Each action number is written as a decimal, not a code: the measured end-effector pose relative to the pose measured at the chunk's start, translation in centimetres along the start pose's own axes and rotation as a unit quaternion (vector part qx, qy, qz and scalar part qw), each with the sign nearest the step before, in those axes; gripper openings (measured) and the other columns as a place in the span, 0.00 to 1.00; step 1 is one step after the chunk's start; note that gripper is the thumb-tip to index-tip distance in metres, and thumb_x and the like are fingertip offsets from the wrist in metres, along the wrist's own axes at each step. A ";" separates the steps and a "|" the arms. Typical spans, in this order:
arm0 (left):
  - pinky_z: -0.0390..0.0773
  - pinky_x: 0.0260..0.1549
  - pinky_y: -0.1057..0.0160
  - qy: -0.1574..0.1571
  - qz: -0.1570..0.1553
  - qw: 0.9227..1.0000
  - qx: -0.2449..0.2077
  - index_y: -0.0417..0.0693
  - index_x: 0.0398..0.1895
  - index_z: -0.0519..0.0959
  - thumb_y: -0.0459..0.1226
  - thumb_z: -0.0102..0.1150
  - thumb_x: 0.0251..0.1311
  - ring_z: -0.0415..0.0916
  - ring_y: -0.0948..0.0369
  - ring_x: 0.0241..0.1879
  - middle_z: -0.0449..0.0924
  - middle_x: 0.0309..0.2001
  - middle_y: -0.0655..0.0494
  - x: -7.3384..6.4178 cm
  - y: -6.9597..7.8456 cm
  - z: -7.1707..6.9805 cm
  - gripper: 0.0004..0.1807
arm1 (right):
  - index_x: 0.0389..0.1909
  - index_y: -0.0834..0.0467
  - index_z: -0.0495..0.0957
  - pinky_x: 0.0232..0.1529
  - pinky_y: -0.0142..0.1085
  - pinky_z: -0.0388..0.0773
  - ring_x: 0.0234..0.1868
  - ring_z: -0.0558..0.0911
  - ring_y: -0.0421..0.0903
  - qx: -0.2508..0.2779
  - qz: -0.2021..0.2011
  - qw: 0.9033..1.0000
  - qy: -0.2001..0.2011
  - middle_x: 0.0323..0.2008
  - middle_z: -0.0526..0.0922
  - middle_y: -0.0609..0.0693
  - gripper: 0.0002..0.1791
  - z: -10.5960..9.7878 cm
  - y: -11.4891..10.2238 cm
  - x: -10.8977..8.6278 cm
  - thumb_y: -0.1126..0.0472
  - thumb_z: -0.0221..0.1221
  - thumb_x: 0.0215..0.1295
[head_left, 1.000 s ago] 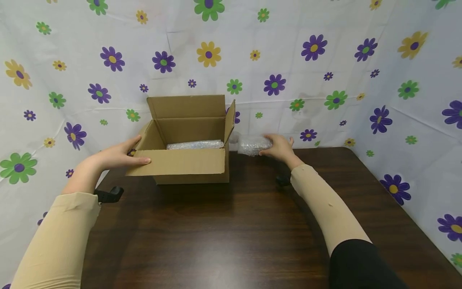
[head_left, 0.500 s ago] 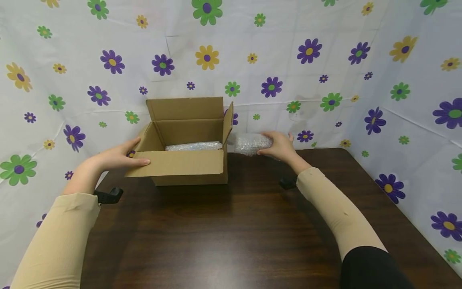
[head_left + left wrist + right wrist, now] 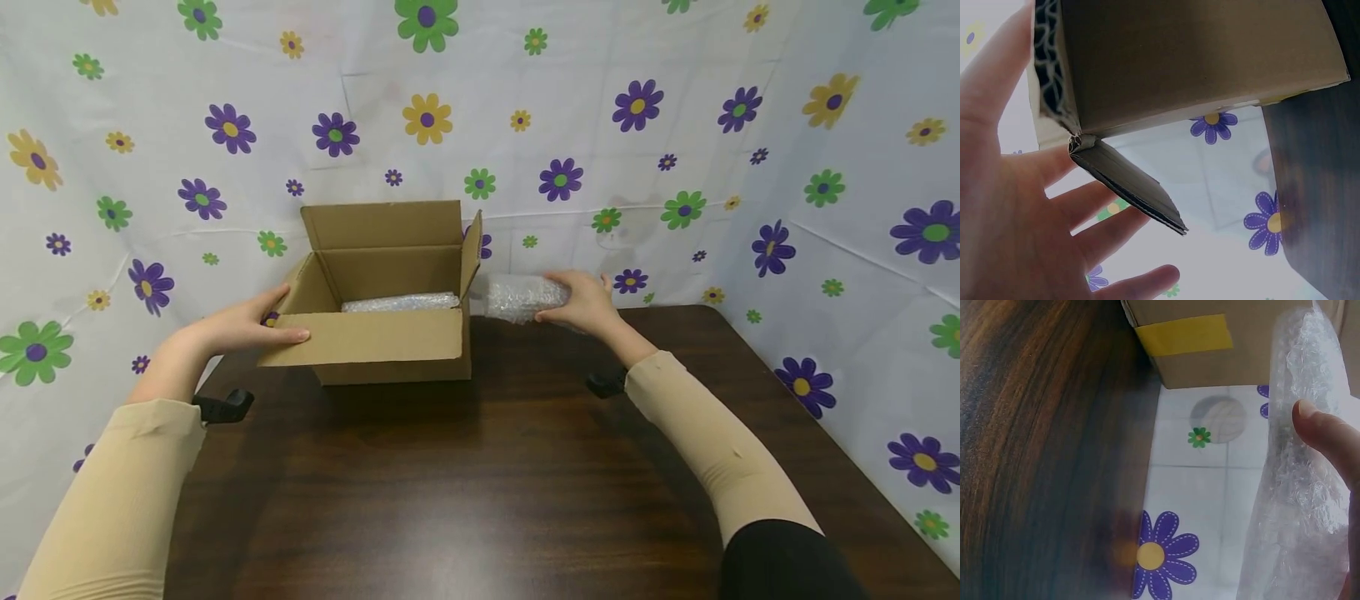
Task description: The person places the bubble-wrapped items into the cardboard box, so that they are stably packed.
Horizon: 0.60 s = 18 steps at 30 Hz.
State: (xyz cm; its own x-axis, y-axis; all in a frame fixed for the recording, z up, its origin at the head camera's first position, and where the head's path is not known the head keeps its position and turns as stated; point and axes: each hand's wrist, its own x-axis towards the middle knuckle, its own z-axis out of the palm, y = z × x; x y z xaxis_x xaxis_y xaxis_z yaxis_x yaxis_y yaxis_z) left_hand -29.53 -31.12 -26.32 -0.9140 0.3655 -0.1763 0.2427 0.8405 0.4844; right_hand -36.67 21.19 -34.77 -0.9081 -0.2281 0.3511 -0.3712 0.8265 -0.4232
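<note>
My right hand grips a bubble-wrapped bundle just right of the cardboard box, above the table. In the right wrist view the thumb lies along the clear bubble wrap; what is inside cannot be made out. My left hand rests at the box's left front corner, thumb on the front flap. Its other fingers are spread and fairly straight by the side flap in the left wrist view. Another bubble-wrapped item lies inside the box, partly hidden by the front flap.
The box stands on a dark wooden table near its back edge, flaps up or folded outward. Behind and to the right hangs a white flowered cloth. Yellow tape marks the box's side in the right wrist view.
The wrapped bundle and right hand stay beside the box with only a slight shift, while the right forearm swings a little to the right. The left hand keeps its place on the box.
</note>
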 end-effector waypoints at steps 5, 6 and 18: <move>0.53 0.60 0.31 0.001 -0.001 1.000 0.000 0.35 0.76 0.32 0.53 0.57 0.64 0.48 0.31 0.68 0.37 0.74 0.28 0.0 -0.1 0.0 0.55 | 0.65 0.53 0.72 0.65 0.65 0.42 0.65 0.69 0.56 0.002 -0.008 1.000 -0.004 0.63 0.74 0.53 0.46 -0.8 -0.3 -0.5 0.38 0.73 0.45; 0.53 0.60 0.31 0.001 0.000 1.000 -0.001 0.35 0.76 0.32 0.53 0.57 0.64 0.48 0.31 0.68 0.37 0.73 0.28 0.0 -0.1 0.0 0.55 | 0.65 0.54 0.72 0.65 0.63 0.46 0.64 0.69 0.56 0.001 -0.012 1.000 -0.003 0.63 0.74 0.54 0.46 -1.0 -0.4 -0.6 0.39 0.73 0.45; 0.53 0.60 0.31 0.001 0.011 1.000 -0.004 0.34 0.75 0.32 0.53 0.58 0.64 0.48 0.31 0.68 0.36 0.74 0.28 -0.1 -0.2 0.0 0.56 | 0.66 0.56 0.71 0.63 0.53 0.63 0.64 0.70 0.57 0.018 -0.035 0.999 -0.008 0.62 0.74 0.55 0.46 -3.5 -2.0 -1.3 0.42 0.74 0.46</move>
State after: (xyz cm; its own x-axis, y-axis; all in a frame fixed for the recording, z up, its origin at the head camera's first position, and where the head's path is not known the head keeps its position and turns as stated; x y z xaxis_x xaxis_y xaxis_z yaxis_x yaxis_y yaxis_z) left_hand -29.47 -31.35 -26.40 -0.9096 0.3820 -0.1636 0.2594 0.8295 0.4946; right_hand -34.01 21.61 -31.44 -0.8827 -0.2932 0.3672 -0.4403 0.7889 -0.4287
